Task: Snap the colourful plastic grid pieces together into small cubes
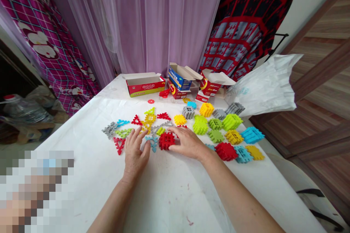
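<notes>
My left hand (136, 151) is over the near edge of the loose pieces, its fingers spread and nothing in them. Close to its thumb lies a light-blue triangular piece (152, 144). My right hand (187, 143) curves around the right side of a red notched plastic building block (166, 141), thumb at the front and fingertips behind it. Just left of my left hand is a red triangle piece (119, 145). Beyond both hands lie yellow lattice pieces (150, 119), a lime triangle (124, 133) and a grey interlocking piece (109, 130).
Right of my hands stand several assembled blocks, among them a lime one (200, 125), a red one (226, 151) and a blue one (253, 135). Open cardboard boxes (145, 88) line the table's back. A white bag (264, 87) rests at the back right corner.
</notes>
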`<action>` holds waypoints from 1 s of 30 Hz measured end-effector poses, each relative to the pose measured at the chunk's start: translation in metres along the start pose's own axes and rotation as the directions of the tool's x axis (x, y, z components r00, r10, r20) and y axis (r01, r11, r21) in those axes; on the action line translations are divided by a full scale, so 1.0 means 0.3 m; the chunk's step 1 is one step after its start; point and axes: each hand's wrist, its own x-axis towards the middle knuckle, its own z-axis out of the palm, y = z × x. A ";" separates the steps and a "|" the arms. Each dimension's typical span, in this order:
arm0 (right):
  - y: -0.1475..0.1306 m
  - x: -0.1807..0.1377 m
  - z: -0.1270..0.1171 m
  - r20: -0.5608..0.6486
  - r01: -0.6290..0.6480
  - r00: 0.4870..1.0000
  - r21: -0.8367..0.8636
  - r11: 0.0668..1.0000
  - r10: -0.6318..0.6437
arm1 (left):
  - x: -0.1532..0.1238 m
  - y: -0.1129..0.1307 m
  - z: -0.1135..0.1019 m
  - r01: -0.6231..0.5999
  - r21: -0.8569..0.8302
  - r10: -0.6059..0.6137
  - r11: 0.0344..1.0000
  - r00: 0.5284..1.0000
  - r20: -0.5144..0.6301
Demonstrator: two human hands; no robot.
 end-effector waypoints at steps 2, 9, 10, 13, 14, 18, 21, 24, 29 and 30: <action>-0.002 0.001 -0.001 0.001 0.002 1.000 0.001 1.000 -0.002 | 0.000 -0.001 0.001 -0.002 0.000 0.002 1.000 1.000 0.001; -0.008 -0.004 -0.008 0.006 0.012 1.000 0.000 1.000 -0.012 | 0.000 -0.005 0.001 -0.009 -0.002 0.009 1.000 1.000 0.021; -0.002 -0.006 -0.011 -0.004 0.014 1.000 0.000 1.000 -0.014 | 0.001 -0.004 0.000 -0.005 -0.002 0.005 1.000 1.000 0.024; 0.039 -0.013 -0.040 -0.068 -0.021 0.997 -0.025 0.999 0.020 | 0.001 0.001 -0.004 0.006 0.010 -0.007 1.000 0.999 0.048; 0.059 -0.015 -0.056 -0.095 -0.042 0.995 -0.041 0.998 0.038 | 0.001 0.004 -0.004 0.009 0.020 -0.010 1.000 0.998 0.063; 0.145 -0.023 -0.128 -0.162 -0.131 0.981 -0.127 0.983 0.110 | -0.010 0.024 -0.002 -0.013 0.102 -0.004 0.995 0.987 0.164; 0.184 -0.023 -0.158 -0.138 -0.179 0.979 -0.207 0.962 0.152 | -0.022 0.036 0.007 -0.058 0.172 0.016 0.983 0.972 0.235; 0.194 -0.016 -0.154 -0.060 -0.156 0.988 -0.259 0.953 0.146 | -0.027 0.042 0.019 -0.097 0.214 0.039 0.972 0.965 0.258; 0.180 -0.013 -0.123 -0.035 -0.110 0.994 -0.231 0.967 0.105 | -0.023 0.042 0.035 -0.108 0.253 0.041 0.961 0.966 0.256; 0.178 -0.015 -0.118 -0.048 -0.115 0.993 -0.217 0.969 0.108 | -0.022 0.043 0.036 -0.108 0.262 0.039 0.959 0.966 0.256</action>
